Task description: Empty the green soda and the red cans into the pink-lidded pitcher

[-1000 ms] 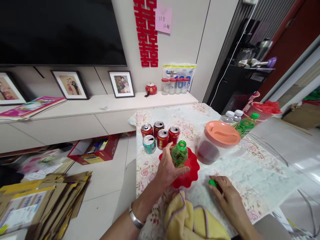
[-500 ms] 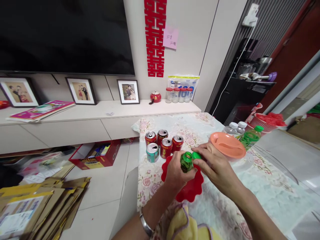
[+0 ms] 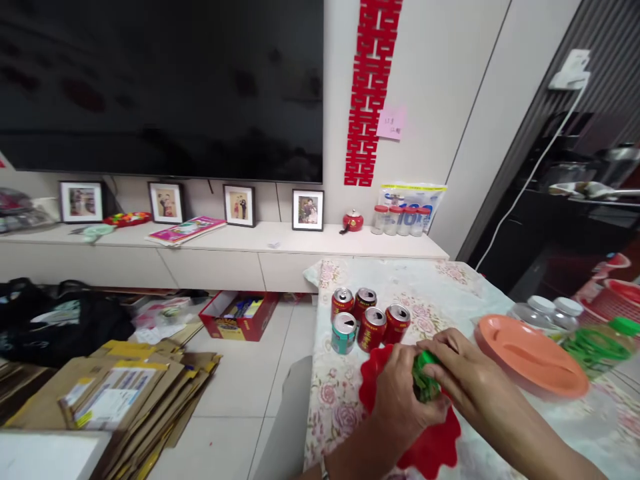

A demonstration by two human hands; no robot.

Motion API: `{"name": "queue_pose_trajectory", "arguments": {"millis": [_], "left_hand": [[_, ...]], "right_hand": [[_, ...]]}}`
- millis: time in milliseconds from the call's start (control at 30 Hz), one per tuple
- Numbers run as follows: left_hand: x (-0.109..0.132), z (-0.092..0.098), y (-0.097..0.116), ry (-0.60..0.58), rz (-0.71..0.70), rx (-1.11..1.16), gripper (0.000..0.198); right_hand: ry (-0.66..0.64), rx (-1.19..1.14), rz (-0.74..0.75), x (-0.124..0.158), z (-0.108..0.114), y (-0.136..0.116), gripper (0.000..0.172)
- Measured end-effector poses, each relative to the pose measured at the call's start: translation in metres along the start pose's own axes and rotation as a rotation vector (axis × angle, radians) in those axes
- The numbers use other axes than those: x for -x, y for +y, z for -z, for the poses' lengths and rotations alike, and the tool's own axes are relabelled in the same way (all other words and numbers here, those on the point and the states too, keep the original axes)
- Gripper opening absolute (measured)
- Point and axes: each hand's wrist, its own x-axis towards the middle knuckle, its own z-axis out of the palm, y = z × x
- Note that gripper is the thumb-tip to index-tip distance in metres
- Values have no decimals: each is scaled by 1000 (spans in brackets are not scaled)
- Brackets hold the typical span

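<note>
My left hand (image 3: 400,393) is wrapped round a small green bottle (image 3: 423,388) held over a red scalloped plate (image 3: 430,447) on the flowered tablecloth (image 3: 430,293). My right hand (image 3: 463,377) pinches the green cap (image 3: 425,361) down onto the bottle's neck. Most of the bottle is hidden by my fingers. Several opened drink cans (image 3: 367,320), red ones and one teal, stand just beyond the plate.
A jug with an orange lid (image 3: 530,353), two white-capped bottles (image 3: 545,310) and another green bottle (image 3: 595,343) stand at the right. Flattened cardboard (image 3: 125,393) and a red box (image 3: 237,313) lie on the floor left. A long low shelf (image 3: 225,243) with photo frames runs beneath the television.
My right hand picked the green cap off the table and brought it onto the bottle's mouth. The view has swung up and to the left.
</note>
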Motion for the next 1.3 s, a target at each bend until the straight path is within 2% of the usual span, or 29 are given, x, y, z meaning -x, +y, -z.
{"name": "queue_pose_trajectory", "arguments": {"millis": [200, 300, 433, 533, 633, 767, 900, 1100, 1233, 1300], "left_hand": [[1, -2, 2, -36, 12, -37, 35], [2, -5, 0, -8, 38, -19, 38], [3, -6, -1, -12, 86, 9, 46], [1, -4, -1, -34, 77, -15, 37], [0, -4, -2, -44, 31, -59, 30], [1, -6, -2, 24, 35, -16, 33], [2, -8, 1, 16, 53, -12, 43], [1, -8, -1, -24, 43, -52, 32], [2, -9, -4, 15, 69, -8, 37], [2, -8, -4, 32, 83, 5, 40]], "right_hand": [[160, 217, -14, 2, -14, 8, 36], [223, 168, 82, 6, -17, 8, 33], [233, 146, 181, 5, -19, 12, 36], [313, 229, 147, 1, -22, 13, 23], [377, 335, 93, 0, -27, 13, 28], [306, 230, 87, 0, -28, 11, 25], [226, 78, 94, -1, -20, 7, 30], [231, 279, -16, -3, -18, 5, 30], [245, 206, 94, -1, -16, 1, 21], [203, 115, 153, 0, -10, -3, 24]]}}
